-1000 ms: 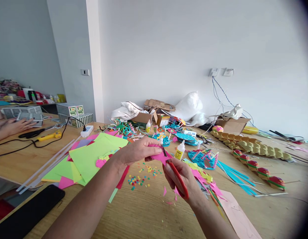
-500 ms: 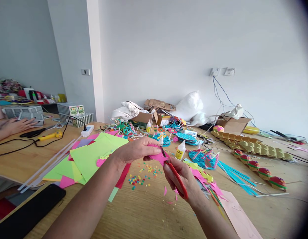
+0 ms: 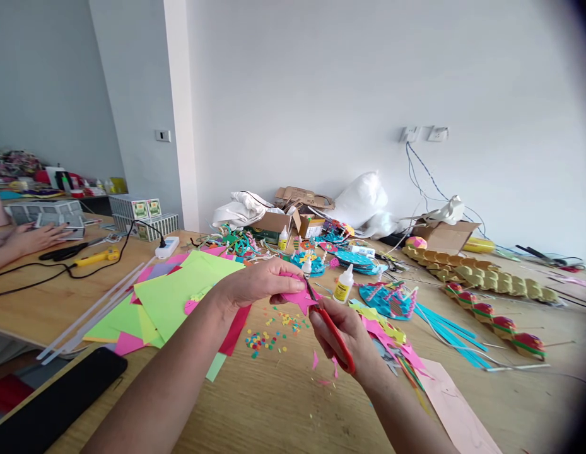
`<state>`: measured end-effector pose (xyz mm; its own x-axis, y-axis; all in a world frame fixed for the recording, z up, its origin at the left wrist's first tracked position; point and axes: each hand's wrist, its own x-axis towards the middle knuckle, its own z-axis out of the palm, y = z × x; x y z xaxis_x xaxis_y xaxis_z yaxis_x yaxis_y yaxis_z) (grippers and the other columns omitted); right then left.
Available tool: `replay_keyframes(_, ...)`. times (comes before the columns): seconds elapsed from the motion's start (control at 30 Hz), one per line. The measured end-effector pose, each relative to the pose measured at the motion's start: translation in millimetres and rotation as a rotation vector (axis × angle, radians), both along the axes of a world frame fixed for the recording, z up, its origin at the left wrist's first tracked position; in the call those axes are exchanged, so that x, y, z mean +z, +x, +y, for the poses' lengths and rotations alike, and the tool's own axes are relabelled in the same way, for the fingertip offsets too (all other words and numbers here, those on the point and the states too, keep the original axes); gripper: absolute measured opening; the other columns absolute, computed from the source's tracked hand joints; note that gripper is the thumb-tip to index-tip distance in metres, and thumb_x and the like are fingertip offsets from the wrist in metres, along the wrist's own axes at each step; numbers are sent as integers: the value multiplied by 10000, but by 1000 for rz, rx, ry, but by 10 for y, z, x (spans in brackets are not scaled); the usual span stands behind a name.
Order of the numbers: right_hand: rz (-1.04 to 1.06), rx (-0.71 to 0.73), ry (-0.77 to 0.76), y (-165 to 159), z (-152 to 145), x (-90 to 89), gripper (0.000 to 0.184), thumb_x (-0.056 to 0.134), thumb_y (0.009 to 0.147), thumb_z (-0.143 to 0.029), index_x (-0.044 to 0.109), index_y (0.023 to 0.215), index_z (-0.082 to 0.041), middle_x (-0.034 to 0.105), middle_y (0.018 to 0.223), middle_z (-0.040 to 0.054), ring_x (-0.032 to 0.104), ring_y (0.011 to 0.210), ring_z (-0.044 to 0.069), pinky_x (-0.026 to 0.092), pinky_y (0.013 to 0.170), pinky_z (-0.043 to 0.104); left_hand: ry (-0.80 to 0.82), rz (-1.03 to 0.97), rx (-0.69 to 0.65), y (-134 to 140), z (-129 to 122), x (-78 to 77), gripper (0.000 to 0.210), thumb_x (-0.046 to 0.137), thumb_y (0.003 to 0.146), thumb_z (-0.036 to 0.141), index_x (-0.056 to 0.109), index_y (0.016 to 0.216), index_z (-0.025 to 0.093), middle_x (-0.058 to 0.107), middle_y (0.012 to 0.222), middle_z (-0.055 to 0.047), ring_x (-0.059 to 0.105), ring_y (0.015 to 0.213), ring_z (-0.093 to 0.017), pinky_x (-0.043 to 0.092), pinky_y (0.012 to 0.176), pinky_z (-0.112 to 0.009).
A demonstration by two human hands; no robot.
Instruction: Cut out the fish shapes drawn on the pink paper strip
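Observation:
My left hand (image 3: 264, 282) pinches a small piece of pink paper (image 3: 299, 299) above the table, thumb on top. The paper has pointed, cut edges. Red-handled scissors (image 3: 335, 337) are in my right hand (image 3: 344, 334), with fingers wrapped around the handles. Their blades lie across the pink paper, pointing up and away from me. Just behind the scissors stands a glue bottle (image 3: 342, 285) with a yellow label. Under my hands, small coloured paper dots (image 3: 264, 341) and pink scraps (image 3: 315, 360) lie on the wood.
Green paper sheets (image 3: 179, 296) and a black phone (image 3: 60, 403) lie at left. Blue decorated crafts (image 3: 386, 301), blue strips (image 3: 451, 337) and painted egg-carton pieces (image 3: 503, 328) spread to the right. Boxes and white bags (image 3: 361, 198) line the wall. Another person's hand (image 3: 40, 238) rests far left.
The pink paper has turned slightly, and a pointed corner now hangs lower beside the blades. Both hands stay almost in place, still holding the paper and scissors.

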<state>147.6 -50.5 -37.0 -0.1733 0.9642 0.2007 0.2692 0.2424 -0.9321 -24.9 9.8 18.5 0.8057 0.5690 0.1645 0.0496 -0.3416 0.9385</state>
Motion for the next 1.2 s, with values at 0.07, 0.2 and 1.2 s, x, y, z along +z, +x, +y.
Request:
replay_keyframes(0.07,41,20,37,38,24,-29,388,516,775,-542,419,597,-211,391,371,-81,305,338,64,221,373,205,13,-15,8,2,-9,6,278,512,807,318,458,586,158,395,533,56,326,486,-63,263,481,-225)
replay_keyframes(0.2,109,124,156,124,65,-89,415,455,870,-493,435,581,-196,438,424,-47,364,425,85,265,452,231,38,-5,72,6,-22,16,222,531,802,318,512,654,153,429,557,54,381,517,-67,309,504,-217)
replay_keyframes(1.2,193,-168,-69,381,-148,-161,241,705,622,-243,506,745,-182,519,656,-54,463,603,105,367,581,237,90,214,-35,390,91,-324,190,524,810,286,511,673,155,487,605,39,468,552,-72,363,535,-206)
